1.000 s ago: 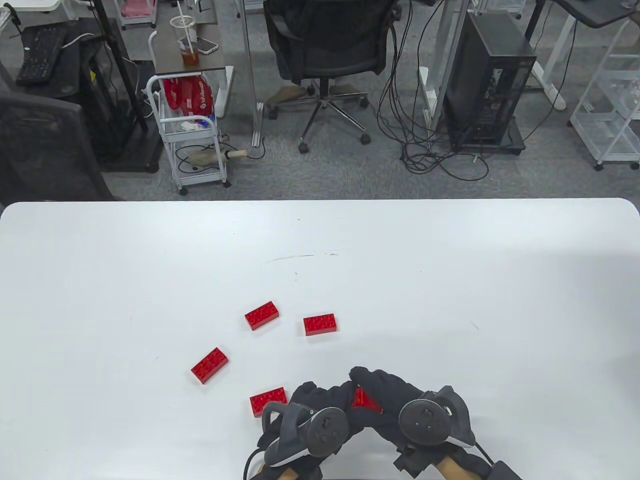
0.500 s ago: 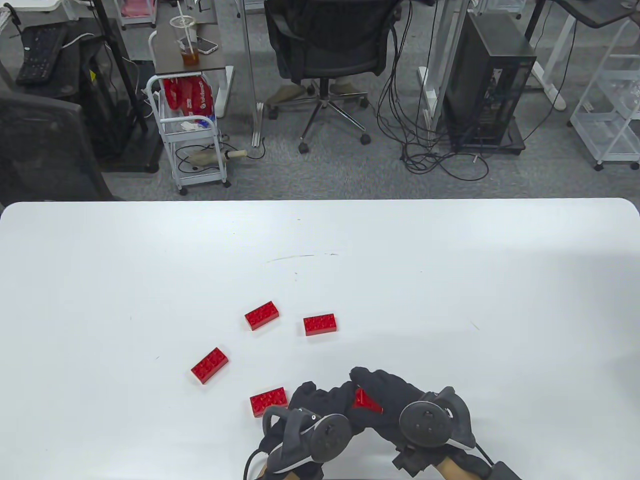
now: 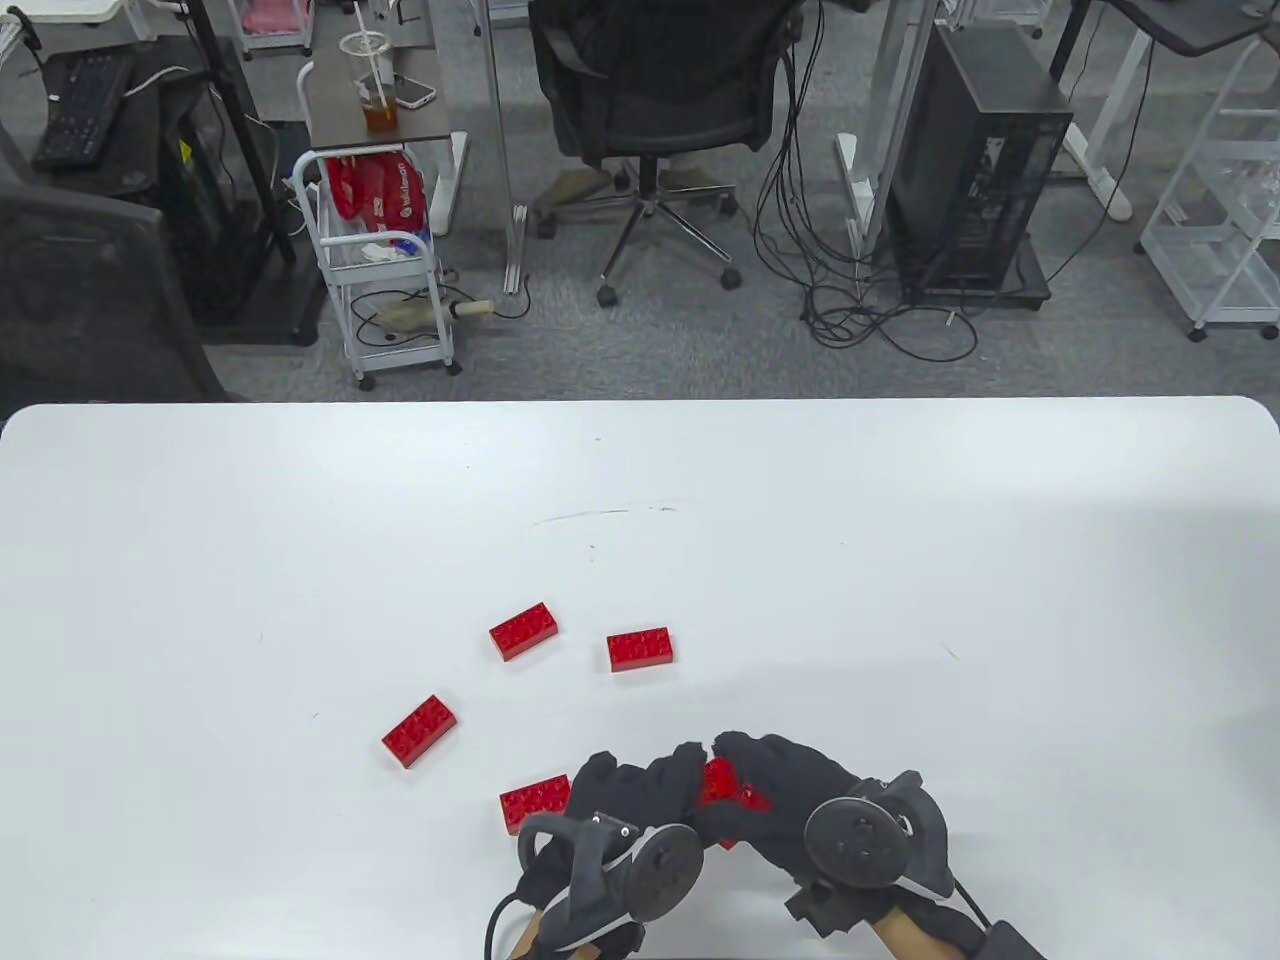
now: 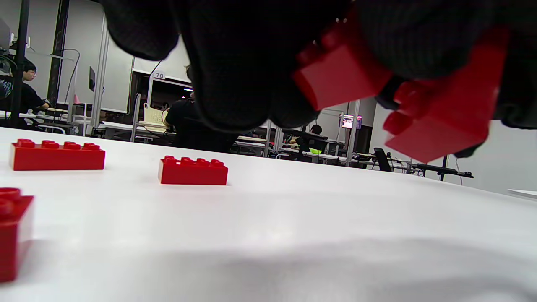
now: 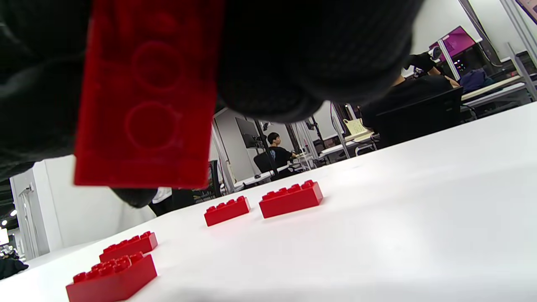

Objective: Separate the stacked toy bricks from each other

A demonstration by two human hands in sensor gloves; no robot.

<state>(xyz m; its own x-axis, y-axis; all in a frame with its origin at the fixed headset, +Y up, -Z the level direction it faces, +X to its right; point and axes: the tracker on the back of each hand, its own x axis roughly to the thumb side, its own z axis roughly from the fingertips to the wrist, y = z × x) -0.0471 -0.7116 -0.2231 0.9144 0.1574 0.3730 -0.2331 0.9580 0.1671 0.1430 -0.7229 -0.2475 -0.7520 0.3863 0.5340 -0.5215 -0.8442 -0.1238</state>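
Now the two held bricks look to have come apart: half a second ago only a small red wedge showed between the gloves, and in the left wrist view I see two red bricks tilted away from each other, a gap opening between them. The left hand (image 3: 640, 800) grips one brick (image 4: 342, 75) and the right hand (image 3: 790, 800) grips the other brick (image 4: 444, 121), both raised just above the white table (image 3: 900, 550) near its front edge, the hands close together. I'd judge this pair is nearly or fully split. Four loose bricks (image 3: 524, 631) lie scattered on the table, well apart from one another. I see no containers on the table, so nothing is held in any.
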